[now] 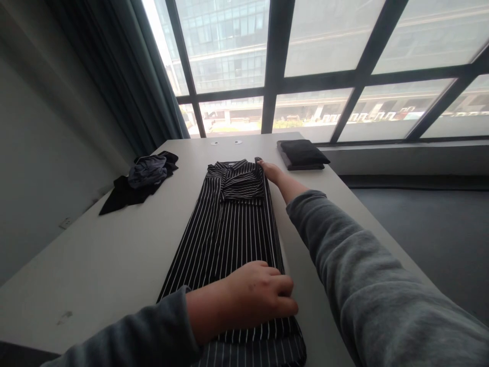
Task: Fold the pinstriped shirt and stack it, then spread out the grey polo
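Observation:
A long black shirt [237, 234] with white stripes lies lengthwise on the white table, its collar at the far end. One short sleeve is laid across its upper front. My right hand [269, 171] reaches to the far right shoulder and pinches the fabric edge there. Nearer to me, my left hand [255, 295] crosses over the lower part, its fingers curled on the right side edge of the cloth. The fingertips of the left hand are hidden beneath it. Below that hand the hem end shows a greyer layer of striped cloth.
On the table [114, 265], a loose heap of dark and grey clothes [147, 173] lies at the left edge. A folded dark stack [301, 154] sits at the far right corner. Large windows [317, 41] and a dark curtain [114, 61] stand behind.

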`<state>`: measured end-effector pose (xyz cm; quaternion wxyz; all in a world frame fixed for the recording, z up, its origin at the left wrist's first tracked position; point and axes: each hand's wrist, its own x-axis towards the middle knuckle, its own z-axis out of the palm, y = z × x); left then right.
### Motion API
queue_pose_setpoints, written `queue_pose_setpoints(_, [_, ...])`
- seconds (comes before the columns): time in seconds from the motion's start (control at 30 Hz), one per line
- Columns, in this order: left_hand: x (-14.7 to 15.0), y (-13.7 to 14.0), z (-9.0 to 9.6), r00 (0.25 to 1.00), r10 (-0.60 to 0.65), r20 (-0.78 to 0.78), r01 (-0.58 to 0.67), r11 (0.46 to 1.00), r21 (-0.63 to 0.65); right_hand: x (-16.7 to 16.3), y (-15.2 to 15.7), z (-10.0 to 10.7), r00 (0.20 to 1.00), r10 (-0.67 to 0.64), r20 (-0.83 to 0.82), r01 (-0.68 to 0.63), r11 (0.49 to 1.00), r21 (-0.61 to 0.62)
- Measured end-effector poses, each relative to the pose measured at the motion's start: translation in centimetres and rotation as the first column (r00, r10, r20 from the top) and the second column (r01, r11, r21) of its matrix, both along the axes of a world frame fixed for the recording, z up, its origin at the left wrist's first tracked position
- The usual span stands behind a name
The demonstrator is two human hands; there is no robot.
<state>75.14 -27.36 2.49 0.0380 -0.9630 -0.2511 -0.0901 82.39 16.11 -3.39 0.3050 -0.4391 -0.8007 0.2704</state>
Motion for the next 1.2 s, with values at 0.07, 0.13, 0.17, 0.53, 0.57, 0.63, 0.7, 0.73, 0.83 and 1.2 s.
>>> queue_pose_setpoints(0.07, [-2.2,-1.2,0.5,0.999,0.048,0.009,-0.048,0.999,0.006,-1.9,-0.5,0.8,0.999,0.012,0.045,-0.013,1.0,0.002])
queue_pose_setpoints(0.13, [-4.5,-2.4,0.8,0.995,0.098,0.024,-0.098,0.995,-0.002,-3.8,-1.0,1.3,0.995,0.025,0.092,-0.025,1.0,0.008])
queue_pose_setpoints(0.17, [-5.7,-3.0,0.8,0.992,0.123,0.032,-0.123,0.992,-0.009,-4.8,-1.3,1.5,0.993,0.032,0.117,-0.033,0.999,0.01])
queue_pose_setpoints(0.53, [-12.4,-6.0,-3.6,0.966,0.246,0.077,-0.24,0.968,-0.076,-12.4,-4.5,-1.8,0.909,0.071,0.412,-0.068,0.997,-0.021])
queue_pose_setpoints(0.57, [-12.6,-6.1,-3.8,0.966,0.247,0.074,-0.241,0.967,-0.084,-12.6,-4.8,-2.2,0.902,0.067,0.427,-0.065,0.998,-0.021])
queue_pose_setpoints(0.63, [-13.1,-6.2,-4.4,0.966,0.247,0.073,-0.239,0.966,-0.097,-12.8,-5.1,-3.0,0.891,0.061,0.451,-0.064,0.998,-0.009])
queue_pose_setpoints(0.7, [-13.5,-6.3,-4.9,0.966,0.246,0.076,-0.237,0.964,-0.119,-12.9,-5.4,-3.7,0.888,0.052,0.456,-0.068,0.997,0.02])
queue_pose_setpoints(0.73, [-13.7,-6.3,-5.1,0.966,0.245,0.076,-0.233,0.963,-0.136,-12.9,-5.5,-3.9,0.891,0.046,0.452,-0.07,0.997,0.036])
queue_pose_setpoints(0.83, [-14.2,-6.3,-5.3,0.972,0.216,0.094,-0.191,0.957,-0.218,-12.8,-5.8,-4.0,0.9,0.035,0.434,-0.07,0.995,0.064])
queue_pose_setpoints(1.2, [-17.5,-8.8,-4.0,0.857,0.481,0.185,-0.417,0.858,-0.302,-7.2,-19.1,-1.3,0.942,0.235,0.238,-0.31,0.883,0.354])
